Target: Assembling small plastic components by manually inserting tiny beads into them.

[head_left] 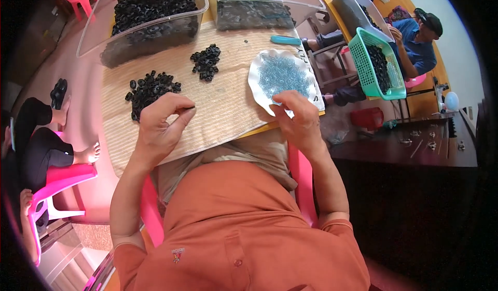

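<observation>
My left hand [162,127] is closed in a pinch above the cloth-covered table, with a small black part [192,107] just showing at its fingertips. Beside and partly behind it lies a loose pile of small black parts [150,89]. A smaller pile of the same parts [206,63] sits farther off, toward the middle. My right hand [300,120] is over the near edge of a white scalloped plate [254,86], thumb and fingers drawn together. Tiny pale-blue shiny pieces [282,73] are heaped on that plate. Whatever the right fingertips hold is too small to tell.
Two clear tubs of black parts, one at far left [150,39] and another [254,13] beside it, stand at the table's back. A turquoise knife-like tool [286,40] lies behind the plate. At right are a green basket [361,68] and a seated person [423,47]; someone sits left.
</observation>
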`<state>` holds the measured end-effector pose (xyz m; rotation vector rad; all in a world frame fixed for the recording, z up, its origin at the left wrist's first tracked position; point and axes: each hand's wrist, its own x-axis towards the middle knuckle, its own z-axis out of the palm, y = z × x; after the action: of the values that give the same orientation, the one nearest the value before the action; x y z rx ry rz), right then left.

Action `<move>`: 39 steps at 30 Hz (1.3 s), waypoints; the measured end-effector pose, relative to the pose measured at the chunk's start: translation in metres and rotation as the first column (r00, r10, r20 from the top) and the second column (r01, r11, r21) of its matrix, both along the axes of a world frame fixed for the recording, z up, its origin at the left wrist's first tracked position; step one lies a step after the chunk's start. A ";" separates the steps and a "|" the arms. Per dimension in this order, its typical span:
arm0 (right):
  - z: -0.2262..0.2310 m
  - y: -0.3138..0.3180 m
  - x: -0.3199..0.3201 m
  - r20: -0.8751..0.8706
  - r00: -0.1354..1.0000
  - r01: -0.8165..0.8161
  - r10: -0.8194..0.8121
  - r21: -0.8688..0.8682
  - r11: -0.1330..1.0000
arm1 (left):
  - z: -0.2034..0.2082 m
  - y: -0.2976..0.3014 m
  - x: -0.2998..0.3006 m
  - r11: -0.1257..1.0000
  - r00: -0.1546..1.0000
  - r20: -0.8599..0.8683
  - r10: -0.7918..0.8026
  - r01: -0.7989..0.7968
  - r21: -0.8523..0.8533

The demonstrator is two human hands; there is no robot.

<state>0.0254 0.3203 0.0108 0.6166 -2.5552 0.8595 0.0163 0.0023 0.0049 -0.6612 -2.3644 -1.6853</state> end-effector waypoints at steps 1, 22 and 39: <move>0.003 0.001 -0.003 0.002 0.999 0.034 -0.034 0.083 0.996 | -0.003 0.003 0.001 1.000 1.000 -0.001 0.001 -0.001 0.000; 0.006 -0.079 -0.061 0.128 0.980 -0.192 0.152 0.404 0.895 | -0.041 0.023 0.011 0.993 0.969 0.247 -0.026 -0.003 0.117; -0.013 -0.081 -0.033 0.440 0.837 -0.206 0.324 -0.294 0.933 | -0.039 0.023 0.018 0.969 0.907 0.421 -0.016 -0.091 0.231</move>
<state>-0.0073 0.2389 -0.0018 0.7761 -2.7641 1.5677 0.0341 0.0251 -0.0338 -0.2195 -2.3361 -2.2443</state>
